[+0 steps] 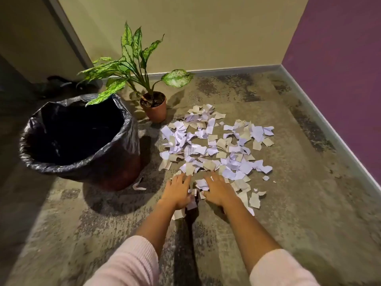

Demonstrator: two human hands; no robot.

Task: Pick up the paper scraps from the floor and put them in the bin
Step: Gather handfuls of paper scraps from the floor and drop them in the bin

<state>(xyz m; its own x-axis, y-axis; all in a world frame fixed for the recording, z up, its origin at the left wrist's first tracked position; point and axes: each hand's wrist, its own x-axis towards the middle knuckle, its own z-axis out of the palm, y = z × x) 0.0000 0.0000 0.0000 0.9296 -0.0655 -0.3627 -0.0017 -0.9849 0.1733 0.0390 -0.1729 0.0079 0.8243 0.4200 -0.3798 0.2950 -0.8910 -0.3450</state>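
A wide pile of torn white and beige paper scraps (216,147) lies on the mottled floor, right of centre. My left hand (177,191) and my right hand (218,189) rest palm down, fingers spread, on the near edge of the pile, a few scraps under and between them. Neither hand has lifted anything. The bin (132,141), lined with a black plastic bag, stands to the left of the pile with its mouth open and dark inside. One stray scrap (138,185) lies at the bin's foot.
A potted plant (155,109) in a terracotta pot stands between the bin and the far wall, its leaves hanging over the bin's rim. A purple wall (340,79) runs along the right side. Dark objects (55,85) lie by the doorway at far left.
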